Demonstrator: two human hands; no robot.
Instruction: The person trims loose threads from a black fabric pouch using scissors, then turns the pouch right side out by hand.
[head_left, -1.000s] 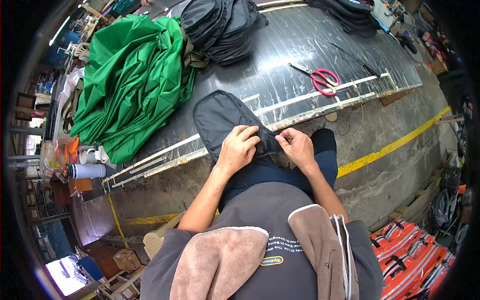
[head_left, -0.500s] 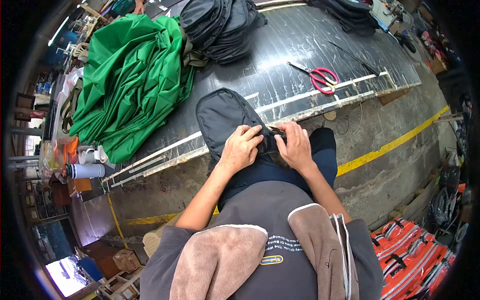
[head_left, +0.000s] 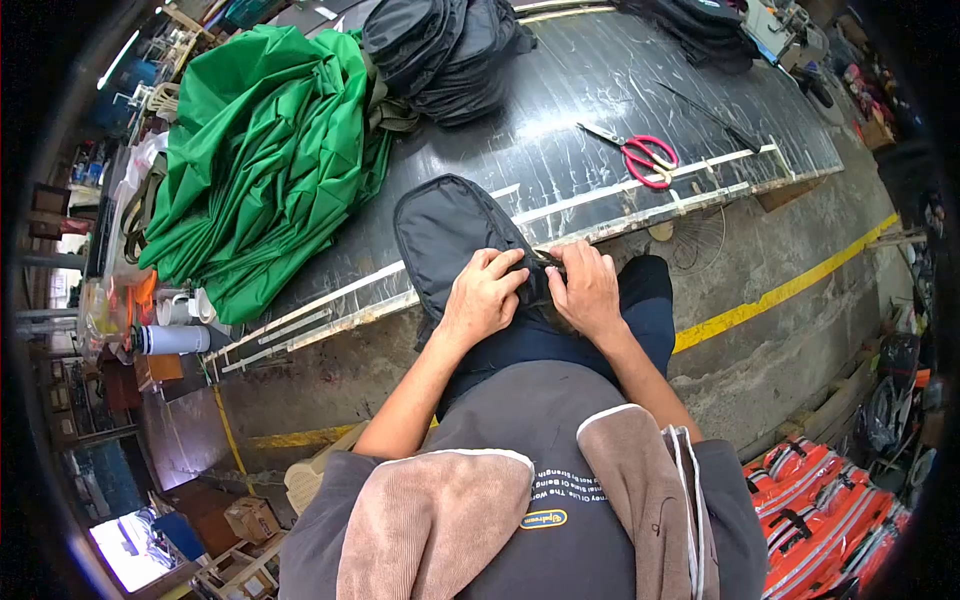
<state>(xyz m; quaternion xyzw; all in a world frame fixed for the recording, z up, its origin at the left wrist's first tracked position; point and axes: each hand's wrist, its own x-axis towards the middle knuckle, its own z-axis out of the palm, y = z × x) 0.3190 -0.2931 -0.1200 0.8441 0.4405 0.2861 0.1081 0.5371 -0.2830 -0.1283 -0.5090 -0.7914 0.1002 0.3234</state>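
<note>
A black zippered bag (head_left: 445, 232) lies partly on the edge of the dark worktable (head_left: 570, 95), its near end hanging towards my lap. My left hand (head_left: 484, 294) is closed on the bag's right side, thumb and fingers pinching the fabric near the seam. Just to the right, my right hand (head_left: 588, 288) is curled beside the same edge, fingers bent round a small dark item with a thin tip; its kind is hidden by the fingers. Both hands are close together, with a narrow gap between them.
Red-handled scissors (head_left: 648, 160) and a long dark rod-like tool (head_left: 715, 118) lie on the table. Behind are a heap of green fabric (head_left: 265, 160) and a stack of black bags (head_left: 450, 60). Orange vests (head_left: 830, 515) are piled at lower right; a white bottle (head_left: 175, 340) is at left.
My right hand has shifted very slightly, and the dark item in it shows less than before. My left hand keeps its hold on the bag.
</note>
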